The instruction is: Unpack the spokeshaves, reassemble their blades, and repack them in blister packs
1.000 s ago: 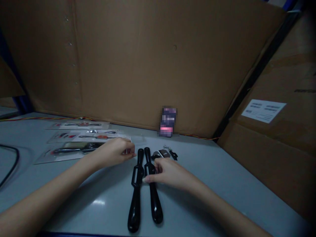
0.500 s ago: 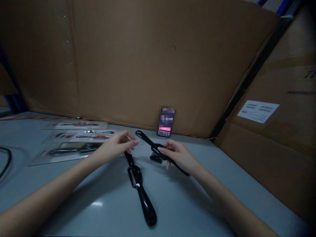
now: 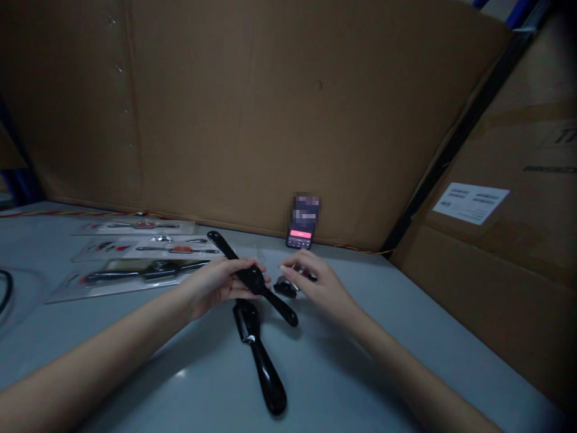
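Note:
My left hand (image 3: 223, 281) is closed around the middle of a black spokeshave (image 3: 250, 278), holding it tilted above the table. A second, larger black spokeshave (image 3: 269, 379) lies below it, its far end hidden behind my left hand and the held one. My right hand (image 3: 311, 278) is just to the right, thumb and fingers drawn together at a small, thin, light-coloured piece, too small to name. Under these fingertips sits a small black part (image 3: 283, 288) on the table, partly covered.
Several flat clear packages (image 3: 112, 279) with tools inside lie at the left. A phone (image 3: 303, 222) leans against the cardboard wall (image 3: 216, 120) at the back. A large carton (image 3: 487, 264) stands at the right, and a black cable (image 3: 6, 288) curves at the left edge.
The smaller spokeshave has passed from my right hand to my left and moved leftward. My right hand has let it go and is now by the small black part.

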Motion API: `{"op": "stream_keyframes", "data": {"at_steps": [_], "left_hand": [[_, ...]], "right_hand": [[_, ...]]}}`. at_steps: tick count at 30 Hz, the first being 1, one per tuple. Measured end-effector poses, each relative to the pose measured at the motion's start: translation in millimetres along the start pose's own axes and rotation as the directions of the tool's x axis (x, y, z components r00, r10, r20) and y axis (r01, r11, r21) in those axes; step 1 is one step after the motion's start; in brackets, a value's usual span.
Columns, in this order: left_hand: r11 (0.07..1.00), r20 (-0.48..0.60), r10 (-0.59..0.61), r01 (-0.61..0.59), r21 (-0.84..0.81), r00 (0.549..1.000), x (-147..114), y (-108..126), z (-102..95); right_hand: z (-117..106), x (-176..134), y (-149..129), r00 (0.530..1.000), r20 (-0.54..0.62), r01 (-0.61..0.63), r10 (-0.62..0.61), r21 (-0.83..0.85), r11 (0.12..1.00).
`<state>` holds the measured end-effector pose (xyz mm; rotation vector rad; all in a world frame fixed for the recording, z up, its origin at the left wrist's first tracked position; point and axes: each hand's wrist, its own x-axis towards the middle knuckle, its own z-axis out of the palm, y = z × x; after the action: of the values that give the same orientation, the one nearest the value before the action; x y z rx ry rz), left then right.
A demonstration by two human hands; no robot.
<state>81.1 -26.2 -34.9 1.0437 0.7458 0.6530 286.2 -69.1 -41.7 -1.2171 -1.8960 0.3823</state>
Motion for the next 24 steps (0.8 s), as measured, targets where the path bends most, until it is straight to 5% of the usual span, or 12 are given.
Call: {"op": "stream_keyframes", "data": {"at_steps": [5, 10, 17, 24], "left_hand": [[0.997, -0.134, -0.002, -0.009, -0.081, 0.991, 1.5, 6.9, -9.1], [0.992, -0.091, -0.058, 0.048, -0.114, 0.994, 1.5, 8.6, -10.4], [0.993, -0.054, -0.101, 0.097, -0.074, 0.993, -3.9, 11.0, -5.9], [0.991, 0.036, -0.134, 0.134, -0.006, 0.99, -6.1, 8.6, -2.3]], "right_hand": [[-22.5, 6.6, 52.2, 0.997, 0.067, -0.006, 0.028, -0.307, 0.952], [-24.2, 4.4, 71.1, 0.968, 0.236, 0.014, 0.088, -0.397, 0.918], [-21.1, 4.7, 77.3, 0.969, 0.154, -0.118, 0.194, -0.405, 0.907], [-17.0, 8.6, 72.5, 0.992, 0.03, -0.105, 0.119, -0.302, 0.948]]}}
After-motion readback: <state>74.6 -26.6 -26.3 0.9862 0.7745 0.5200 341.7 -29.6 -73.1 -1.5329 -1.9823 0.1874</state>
